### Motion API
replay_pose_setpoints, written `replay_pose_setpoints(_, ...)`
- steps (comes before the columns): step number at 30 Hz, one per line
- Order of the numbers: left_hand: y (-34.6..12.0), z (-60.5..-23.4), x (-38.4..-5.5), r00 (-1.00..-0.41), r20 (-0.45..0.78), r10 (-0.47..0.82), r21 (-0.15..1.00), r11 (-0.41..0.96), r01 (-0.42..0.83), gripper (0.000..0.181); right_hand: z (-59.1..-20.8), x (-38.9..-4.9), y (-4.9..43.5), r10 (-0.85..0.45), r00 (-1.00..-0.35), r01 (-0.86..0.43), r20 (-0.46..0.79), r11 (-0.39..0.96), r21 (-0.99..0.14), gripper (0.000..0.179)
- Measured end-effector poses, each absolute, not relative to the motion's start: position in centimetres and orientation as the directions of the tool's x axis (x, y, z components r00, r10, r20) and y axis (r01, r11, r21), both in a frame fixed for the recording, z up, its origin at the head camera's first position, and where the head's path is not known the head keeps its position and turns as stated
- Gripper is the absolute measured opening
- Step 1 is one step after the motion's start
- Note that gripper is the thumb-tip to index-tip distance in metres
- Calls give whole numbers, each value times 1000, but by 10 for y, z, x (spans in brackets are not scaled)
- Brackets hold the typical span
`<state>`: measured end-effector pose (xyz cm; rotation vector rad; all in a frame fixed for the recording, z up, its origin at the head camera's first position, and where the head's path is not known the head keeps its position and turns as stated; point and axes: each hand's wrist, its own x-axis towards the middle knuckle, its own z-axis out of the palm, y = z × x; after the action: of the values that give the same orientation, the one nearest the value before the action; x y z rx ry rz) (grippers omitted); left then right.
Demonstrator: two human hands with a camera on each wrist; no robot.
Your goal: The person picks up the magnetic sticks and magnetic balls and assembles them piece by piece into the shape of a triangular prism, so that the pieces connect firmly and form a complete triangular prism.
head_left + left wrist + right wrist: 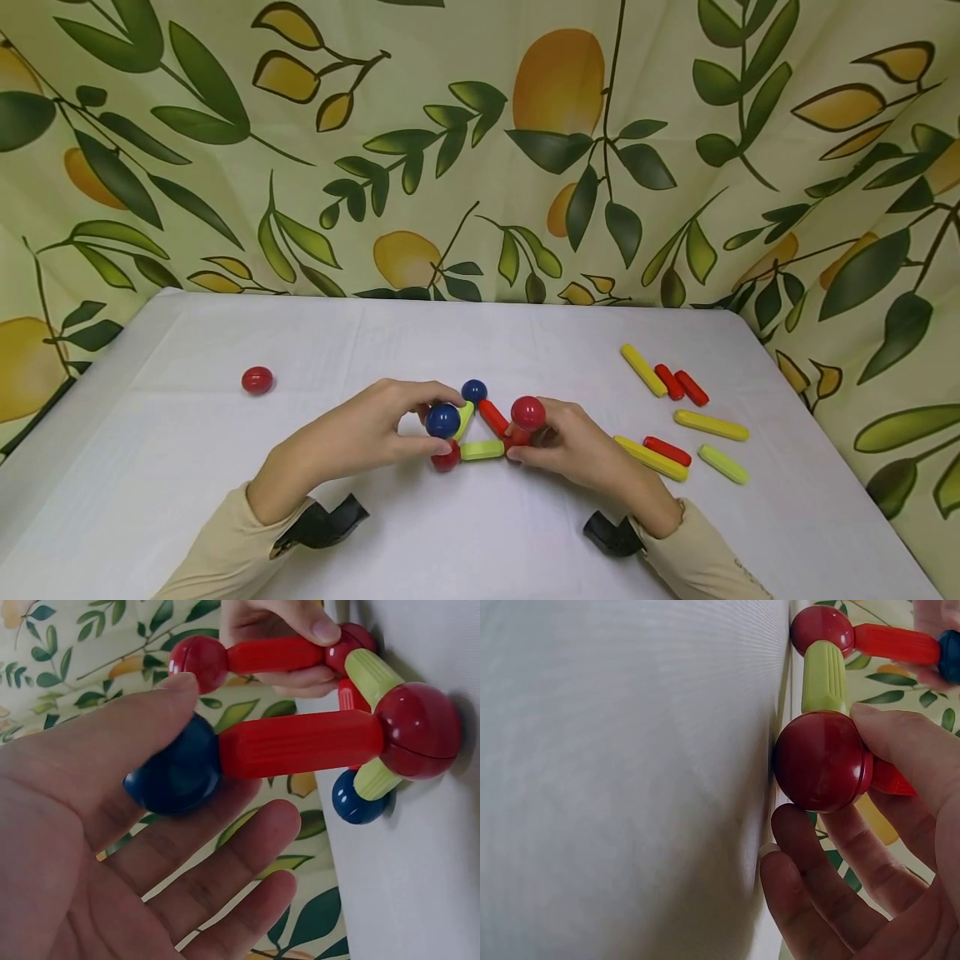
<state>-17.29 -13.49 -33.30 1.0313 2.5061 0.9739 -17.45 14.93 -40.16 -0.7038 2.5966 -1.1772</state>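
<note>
On the white-covered table stands a triangle of toy balls and rods: a blue ball (474, 391) at the back, red balls at the two front corners, joined by light-green rods and a red rod (492, 418). My left hand (367, 429) pinches another blue ball (176, 769), which tops an upright red rod (300, 742) on the front-left red ball (418, 731). With thumb and fingers, my right hand (573, 442) holds the front-right red ball (821, 761). From that corner a second red rod (276, 654) rises to a red ball (528, 412).
A loose red ball (257, 381) lies at the left. Right of my right hand lie several loose rods, among them a yellow rod (711, 425), a red rod (691, 387) and a light-green rod (723, 464). A leaf-patterned curtain (420, 167) hangs behind the table.
</note>
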Motion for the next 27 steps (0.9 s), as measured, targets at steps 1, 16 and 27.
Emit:
replay_pose_setpoints(1,-134,-334,-173,-713,5,701,672,526,521,45,-402,-174,149,-503,-864,-342,15,567,-750,25)
replay_pose_setpoints(16,-126,-351,-178,-706,20,708,676,511,531,46,-403,-176,152,-510,-858,-383,58,561,-734,20)
replay_pose_setpoints(27,-125,-365,-183,-717,-50,695,749,501,434,18,-402,-177,154,-495,-867,-376,56,577,-725,23)
